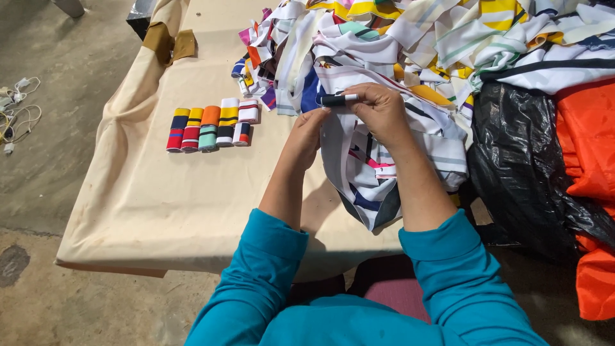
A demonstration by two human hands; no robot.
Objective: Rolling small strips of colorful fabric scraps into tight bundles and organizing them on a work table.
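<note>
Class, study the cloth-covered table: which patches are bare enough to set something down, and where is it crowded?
Free: the near-left stretch of the table, bordered by the row of rolled strips, the table's edges and the left hand. Also the strip beyond the rolls, up to the brown scraps. Crowded: the right half, under the striped fabric pile, the black bag and the orange bag.

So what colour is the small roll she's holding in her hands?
The small roll is dark navy or black with a white band at one end, seen in the head view.

A cloth-covered table (160, 198) carries a row of fabric rolls (211, 128) and a heap of striped strips (397, 45)
</note>
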